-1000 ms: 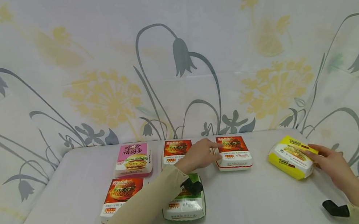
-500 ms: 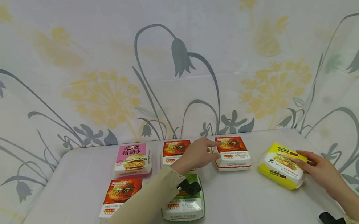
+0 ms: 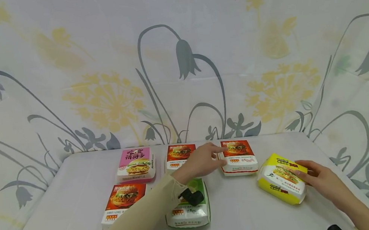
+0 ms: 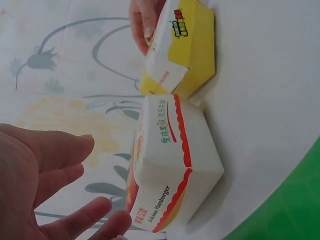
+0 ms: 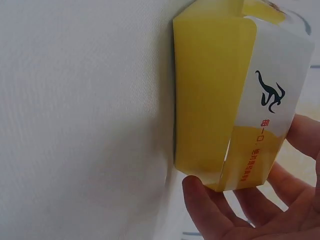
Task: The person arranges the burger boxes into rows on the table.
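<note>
A yellow-and-white burger box [image 3: 282,179] sits on the right part of the table. My right hand [image 3: 323,181] holds it by its right end; in the right wrist view, fingers and thumb bend around that end of the box. To its left stands a red-and-white burger box [image 3: 238,158], near the table's back edge. My left hand [image 3: 202,160] reaches to the left side of that box with its fingers spread. From the left wrist view, a fingertip lies at the edge of the red-and-white box [image 4: 170,160], and whether it touches cannot be told.
Under my left forearm is a green-and-white burger box [image 3: 188,215], partly covered. Another red burger box [image 3: 180,153] stands behind the left hand. At left are a pink burger box [image 3: 135,165] and a further red one [image 3: 124,200]. A flower-patterned cloth [image 3: 182,92] rises behind the table [image 3: 242,214].
The right hand has brought the yellow-and-white burger box leftward and nearer to me, close to the red-and-white one. My left hand stays about where it was.
</note>
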`<state>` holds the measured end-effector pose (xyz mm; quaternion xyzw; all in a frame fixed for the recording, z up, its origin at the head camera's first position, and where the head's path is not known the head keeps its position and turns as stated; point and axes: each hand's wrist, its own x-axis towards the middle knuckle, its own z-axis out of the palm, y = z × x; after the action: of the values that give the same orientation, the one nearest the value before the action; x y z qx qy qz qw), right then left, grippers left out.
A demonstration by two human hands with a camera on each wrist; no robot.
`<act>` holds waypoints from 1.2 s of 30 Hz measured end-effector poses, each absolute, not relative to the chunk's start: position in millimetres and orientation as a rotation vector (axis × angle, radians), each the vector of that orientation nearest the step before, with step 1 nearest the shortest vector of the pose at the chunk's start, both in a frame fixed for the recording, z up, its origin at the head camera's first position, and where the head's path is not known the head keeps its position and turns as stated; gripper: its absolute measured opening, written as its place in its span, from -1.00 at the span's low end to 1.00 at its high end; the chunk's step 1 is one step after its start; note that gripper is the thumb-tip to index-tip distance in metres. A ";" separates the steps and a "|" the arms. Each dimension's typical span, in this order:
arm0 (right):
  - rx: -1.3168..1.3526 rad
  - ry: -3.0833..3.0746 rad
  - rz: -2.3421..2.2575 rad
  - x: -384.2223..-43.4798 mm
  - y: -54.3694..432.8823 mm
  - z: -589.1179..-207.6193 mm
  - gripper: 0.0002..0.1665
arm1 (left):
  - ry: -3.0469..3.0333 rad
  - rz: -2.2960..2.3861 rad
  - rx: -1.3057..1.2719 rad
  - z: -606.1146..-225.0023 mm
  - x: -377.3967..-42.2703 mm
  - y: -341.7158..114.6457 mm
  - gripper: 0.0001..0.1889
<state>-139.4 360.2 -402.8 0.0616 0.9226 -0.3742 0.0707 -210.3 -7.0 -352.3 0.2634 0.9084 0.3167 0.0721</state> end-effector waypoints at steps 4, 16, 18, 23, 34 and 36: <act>0.174 2.750 -1.126 -136.4 355.6 -400.5 0.01 | 2.718 0.959 0.832 -353.6 -207.8 -8.3 -0.52; 0.143 2.697 -1.171 -127.7 343.8 -398.4 -0.08 | 2.665 0.998 0.906 -353.1 -200.6 -9.3 -0.51; 0.129 2.697 -1.172 -125.5 342.2 -398.6 -0.12 | 2.658 1.007 0.915 -353.2 -199.2 -8.3 -0.52; 0.116 2.685 -1.170 -120.0 336.9 -398.8 -0.18 | 2.640 1.007 0.943 -356.4 -194.9 -4.7 -0.54; 0.118 2.598 -1.247 -116.9 324.1 -399.0 -0.20 | 2.542 1.041 0.952 -362.6 -187.2 0.2 -0.52; 0.112 2.603 -1.235 -116.7 322.6 -398.1 -0.21 | 2.531 1.043 0.965 -363.5 -186.7 0.7 -0.51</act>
<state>-116.7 322.6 -398.1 0.0384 0.8952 -0.4249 0.1287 -186.7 0.7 -363.5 0.3302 0.8657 0.3568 0.1191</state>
